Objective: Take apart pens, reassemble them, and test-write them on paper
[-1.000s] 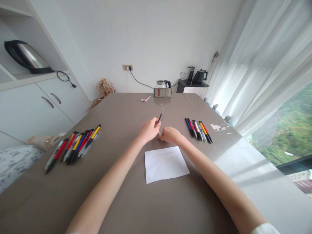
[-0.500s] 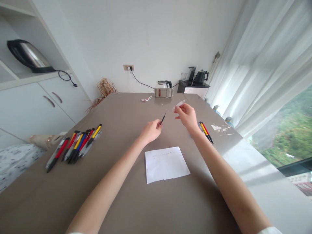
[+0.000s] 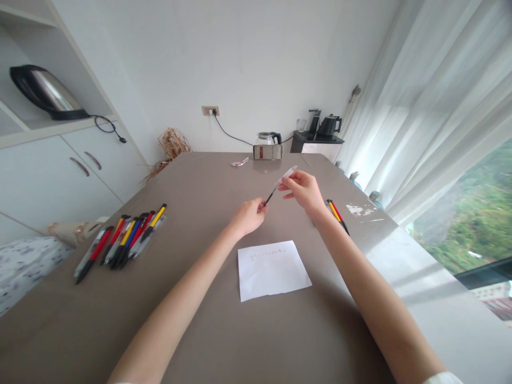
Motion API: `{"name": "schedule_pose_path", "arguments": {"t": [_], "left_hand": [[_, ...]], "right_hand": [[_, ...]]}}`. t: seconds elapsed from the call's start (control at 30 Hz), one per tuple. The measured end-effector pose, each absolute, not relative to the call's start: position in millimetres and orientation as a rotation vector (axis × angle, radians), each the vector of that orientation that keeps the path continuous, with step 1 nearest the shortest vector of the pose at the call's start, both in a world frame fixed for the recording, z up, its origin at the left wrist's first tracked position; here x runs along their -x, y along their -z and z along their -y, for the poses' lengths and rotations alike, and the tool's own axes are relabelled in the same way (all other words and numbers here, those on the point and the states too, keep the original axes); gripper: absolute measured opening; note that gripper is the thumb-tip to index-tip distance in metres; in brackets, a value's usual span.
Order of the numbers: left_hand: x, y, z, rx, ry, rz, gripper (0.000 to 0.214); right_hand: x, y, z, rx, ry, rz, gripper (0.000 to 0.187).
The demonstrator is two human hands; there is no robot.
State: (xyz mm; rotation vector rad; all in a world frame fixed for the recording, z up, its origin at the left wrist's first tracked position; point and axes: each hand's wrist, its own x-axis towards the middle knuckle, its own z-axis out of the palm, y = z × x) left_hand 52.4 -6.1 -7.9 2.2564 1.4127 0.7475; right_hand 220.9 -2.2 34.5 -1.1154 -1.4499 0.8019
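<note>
So a sheet of white paper (image 3: pixel 274 277) is lying on the table (image 3: pixel 192 325), and a line of small writing is running along its far edge, way too faint to read. Beyond the paper, the left hand (image 3: pixel 248 215) is pinching a thin black pen refill (image 3: pixel 270 197), fingers closed on its lower part. Out past the paper's far right corner, the right hand (image 3: pixel 304 191) is gripping a clear tube (image 3: pixel 287 175) between thumb and fingers, also closed. The refill is slanting up toward the tube's lower end and they're looking about touching; can't tell if it's going inside. A bunch of pens (image 3: pixel 129 239) is lying well left of the paper, and a few other pens (image 3: pixel 338 214) are poking out to its right. Way beyond the paper, a box (image 3: pixel 268 153) is showing a red label, too small to make out.
</note>
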Motion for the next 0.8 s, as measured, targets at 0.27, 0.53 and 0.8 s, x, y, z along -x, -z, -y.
{"name": "schedule_pose_path", "arguments": {"t": [0.27,0.53,0.8], "left_hand": [[-53.4,4.7,7.5,-2.252,-0.739,-1.419,0.024],[-55.5,0.6,10.4,-2.256,-0.838,-1.355,0.023],[-58.3,-6.6,14.8,-2.309,-0.979,-1.414,0.023]], "right_hand": [[-222.2,-36.2,3.3,1.137,-0.799,1.452,0.017],[-220.4,-31.9,1.1,1.157,-0.846,1.495,0.022],[-214.1,-36.3,9.2,1.129,-0.975,1.555,0.022]]}}
